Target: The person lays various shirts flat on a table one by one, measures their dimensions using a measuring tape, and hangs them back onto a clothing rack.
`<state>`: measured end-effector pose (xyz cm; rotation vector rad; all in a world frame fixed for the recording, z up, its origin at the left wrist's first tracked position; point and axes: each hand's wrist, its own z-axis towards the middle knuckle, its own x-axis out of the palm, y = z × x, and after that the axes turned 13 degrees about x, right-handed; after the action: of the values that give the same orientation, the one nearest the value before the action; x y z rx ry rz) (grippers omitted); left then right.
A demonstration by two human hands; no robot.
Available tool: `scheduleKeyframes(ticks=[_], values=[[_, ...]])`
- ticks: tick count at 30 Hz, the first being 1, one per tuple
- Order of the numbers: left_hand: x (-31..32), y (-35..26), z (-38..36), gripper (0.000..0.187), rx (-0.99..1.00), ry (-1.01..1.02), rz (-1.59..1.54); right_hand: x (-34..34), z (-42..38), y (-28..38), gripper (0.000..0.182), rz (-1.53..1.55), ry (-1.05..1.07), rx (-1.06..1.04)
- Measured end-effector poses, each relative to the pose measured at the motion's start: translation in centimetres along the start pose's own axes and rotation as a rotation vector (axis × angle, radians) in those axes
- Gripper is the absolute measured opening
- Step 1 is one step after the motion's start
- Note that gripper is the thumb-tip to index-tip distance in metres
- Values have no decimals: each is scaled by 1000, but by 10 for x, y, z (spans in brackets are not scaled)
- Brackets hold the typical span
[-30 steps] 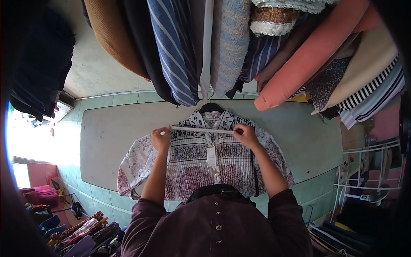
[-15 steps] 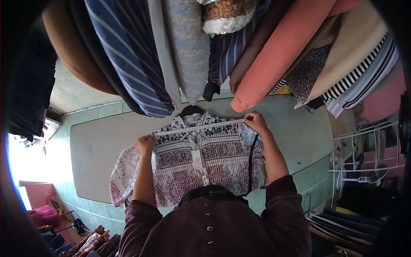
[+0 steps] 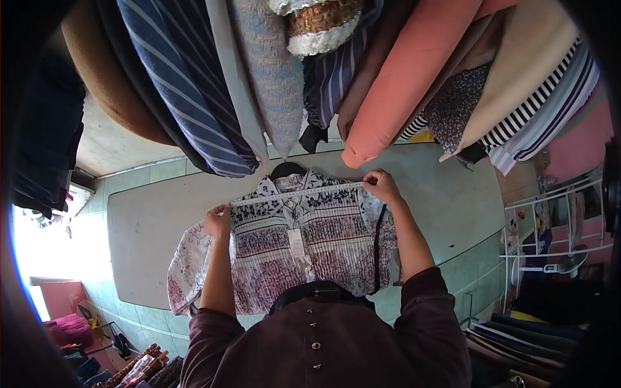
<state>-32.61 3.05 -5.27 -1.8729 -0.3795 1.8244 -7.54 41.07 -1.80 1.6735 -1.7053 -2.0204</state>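
Because the left hand and right hand each pinch the tape by fingertips above the shirt on the counter, a loosened grip could slacken or skew it.

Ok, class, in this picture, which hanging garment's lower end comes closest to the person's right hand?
The plain coral-pink fabric garment: its rounded end sits just beyond the right hand, while the other hanging garments end farther off.
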Motion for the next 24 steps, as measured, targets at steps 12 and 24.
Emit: scheduleKeyframes(ticks=[12,24], values=[[24,-84,-133,55,844,353,-229,50,-141,86,49,217,-1,-221],[16,-62,-140,66,956,460,281,-92,-391,-155,21,253,-360,943]])
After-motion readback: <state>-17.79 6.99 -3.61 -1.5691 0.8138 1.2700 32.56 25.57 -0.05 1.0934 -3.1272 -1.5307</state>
